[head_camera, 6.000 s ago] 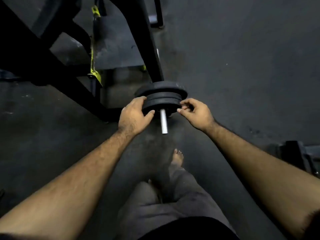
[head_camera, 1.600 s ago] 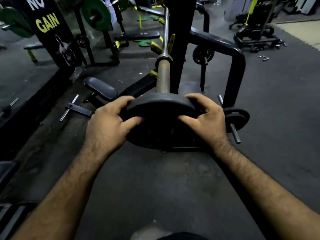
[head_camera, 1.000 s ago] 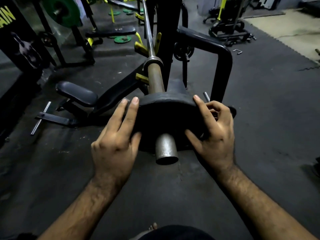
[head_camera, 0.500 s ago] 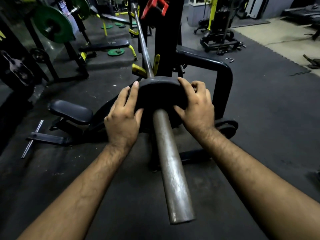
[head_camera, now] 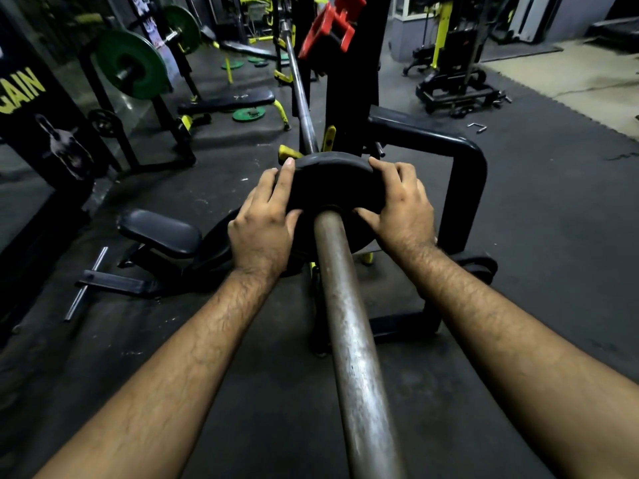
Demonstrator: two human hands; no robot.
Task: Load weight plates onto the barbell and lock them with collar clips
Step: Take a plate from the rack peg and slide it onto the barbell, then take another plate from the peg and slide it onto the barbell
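A black weight plate (head_camera: 332, 186) sits on the steel barbell sleeve (head_camera: 349, 323), far up it toward the rack. The sleeve runs from the plate down to the bottom edge of the view. My left hand (head_camera: 264, 223) lies on the plate's left side, fingers straight up to the rim and thumb pressed on the face. My right hand (head_camera: 403, 209) holds the plate's right side with fingers curled over the rim and thumb on the face. The thin barbell shaft (head_camera: 300, 95) continues beyond the plate. No collar clip shows on the sleeve.
A black rack upright (head_camera: 349, 98) with a red hook (head_camera: 328, 29) stands just behind the plate. A bent black frame (head_camera: 466, 188) is at the right, with small plates (head_camera: 479, 267) low beside it. A bench pad (head_camera: 160, 231) and a steel rod (head_camera: 86, 285) lie left.
The plate came off the low storage peg, went onto the sleeve's end and has slid away from me along it. Both hands moved with it, and more bare sleeve shows.
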